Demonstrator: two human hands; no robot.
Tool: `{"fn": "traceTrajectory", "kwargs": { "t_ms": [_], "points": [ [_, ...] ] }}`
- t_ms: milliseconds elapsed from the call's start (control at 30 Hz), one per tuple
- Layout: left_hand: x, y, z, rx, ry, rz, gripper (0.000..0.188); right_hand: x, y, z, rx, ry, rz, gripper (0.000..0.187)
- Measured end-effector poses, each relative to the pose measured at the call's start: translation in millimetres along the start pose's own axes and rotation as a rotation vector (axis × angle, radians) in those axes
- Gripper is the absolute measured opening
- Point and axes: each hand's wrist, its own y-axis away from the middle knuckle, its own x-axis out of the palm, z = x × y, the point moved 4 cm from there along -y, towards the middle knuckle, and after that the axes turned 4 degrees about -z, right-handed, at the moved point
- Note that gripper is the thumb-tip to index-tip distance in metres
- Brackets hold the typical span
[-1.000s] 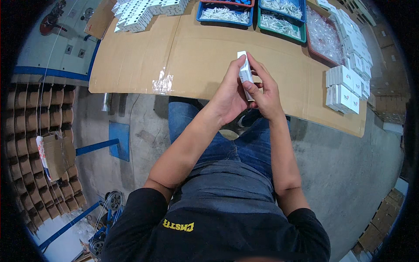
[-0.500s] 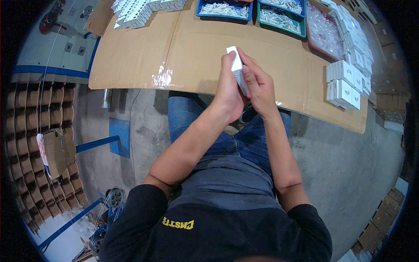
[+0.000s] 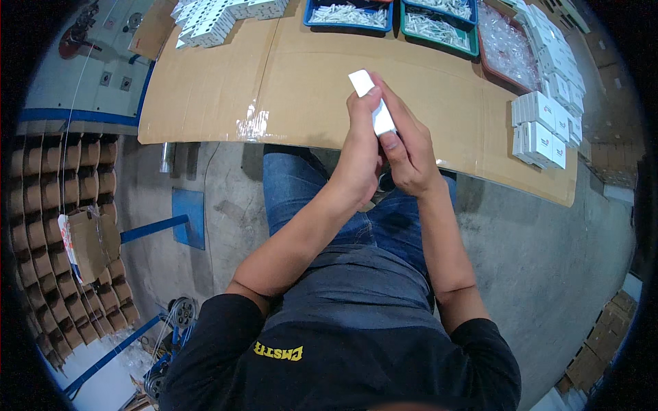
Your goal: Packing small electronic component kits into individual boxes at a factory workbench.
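Observation:
Over the near edge of the cardboard-covered table (image 3: 308, 89), a small white box (image 3: 382, 119) is held between both hands. My left hand (image 3: 358, 151) is closed along its left side, the thumb lying across its upper part. On the other side my right hand (image 3: 410, 147) grips it, fingers stretched behind the box and thumb at its lower end. The box is tilted, with its top end pointing away from me and a little left. Its far side is hidden by my fingers.
At the back stand a blue tray (image 3: 308, 19) and a green tray (image 3: 439, 44) of small white pieces. A reddish tray (image 3: 510, 83) holds clear plastic bags. White boxes (image 3: 541, 140) are stacked at right, more white boxes (image 3: 212, 27) at far left.
The white box has turned in my hands, so more of its white face shows. My right thumb has moved down toward its lower end.

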Motion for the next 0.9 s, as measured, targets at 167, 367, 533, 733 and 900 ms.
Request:
{"fn": "traceTrajectory", "kwargs": {
  "t_ms": [167,367,533,733,900],
  "points": [
    [-1,4,8,0.142,-0.05,0.088,0.056,0,8,8,-0.166,0.037,-0.134,0.078],
    [-3,7,18,0.149,-0.221,0.194,0.064,1,11,13,-0.266,0.142,-0.239,0.081],
    [13,20,4,0.232,-0.219,0.307,0.065,3,18,12,-0.265,0.216,-0.338,0.081],
    [9,13,13,0.215,-0.191,0.278,0.061,4,21,5,-0.169,0.177,-0.333,0.085],
    [0,4,24,0.236,-0.21,0.27,0.061,7,22,2,-0.166,0.167,-0.328,0.084]
  ]
}}
